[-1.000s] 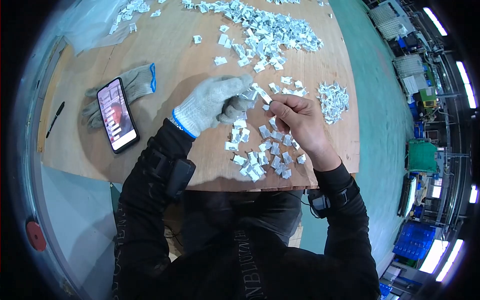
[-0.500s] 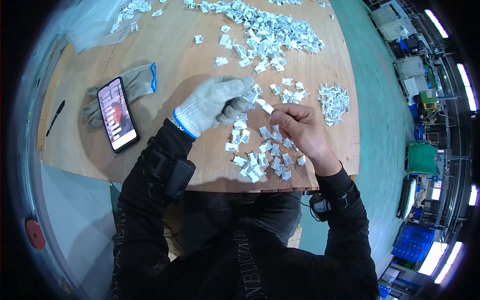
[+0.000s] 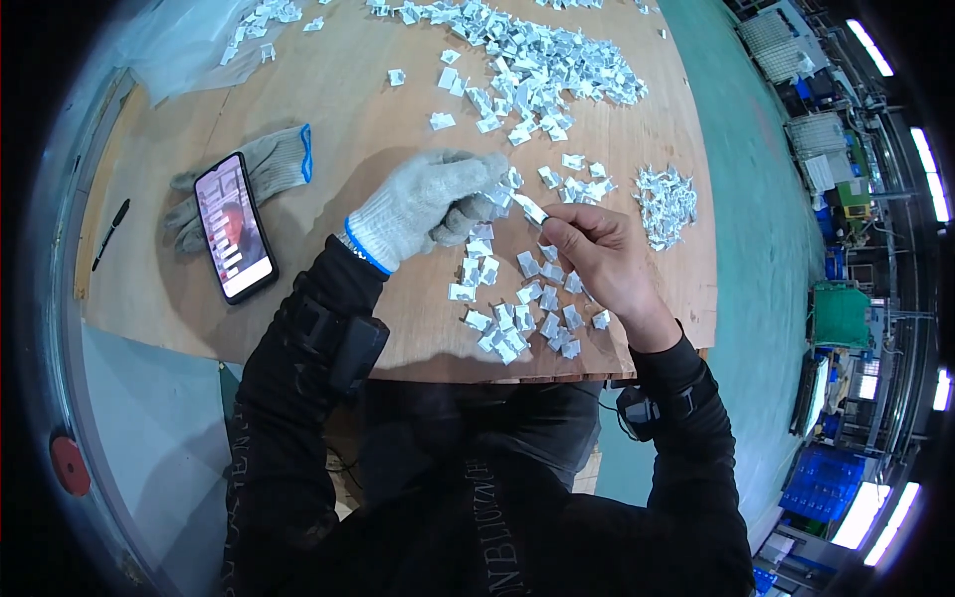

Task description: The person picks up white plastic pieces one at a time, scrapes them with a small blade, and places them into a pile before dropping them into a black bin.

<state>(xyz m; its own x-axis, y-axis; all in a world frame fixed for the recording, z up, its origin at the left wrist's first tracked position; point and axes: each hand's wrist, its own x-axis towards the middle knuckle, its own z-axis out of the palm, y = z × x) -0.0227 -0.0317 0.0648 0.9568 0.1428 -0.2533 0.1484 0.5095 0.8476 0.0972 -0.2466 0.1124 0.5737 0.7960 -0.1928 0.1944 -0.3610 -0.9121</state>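
Observation:
My left hand [image 3: 438, 199], in a grey-white knit glove with a blue cuff, is closed on a small silvery bent metal piece [image 3: 509, 183] at its fingertips. Bare, my right hand [image 3: 597, 249] pinches a pale, shiny flat strip [image 3: 530, 208] between thumb and forefinger. The strip's far end reaches to the piece in the glove; whether they are joined I cannot tell. Below and between my hands lie several loose metal pieces [image 3: 505, 318] in small groups on the wooden table [image 3: 398, 328]. A few more pieces [image 3: 575, 189] lie just beyond my right hand.
A large heap of similar pieces [image 3: 557, 65] covers the far part of the table. Thin slivers form a small pile [image 3: 665, 207] at the right. To the left are a phone [image 3: 235, 229] resting on a spare glove [image 3: 274, 159], a black pen [image 3: 111, 234] and clear plastic sheeting [image 3: 179, 50].
The strip in my right fingers has turned slightly and looks narrower. Both hands stay in nearly the same place.

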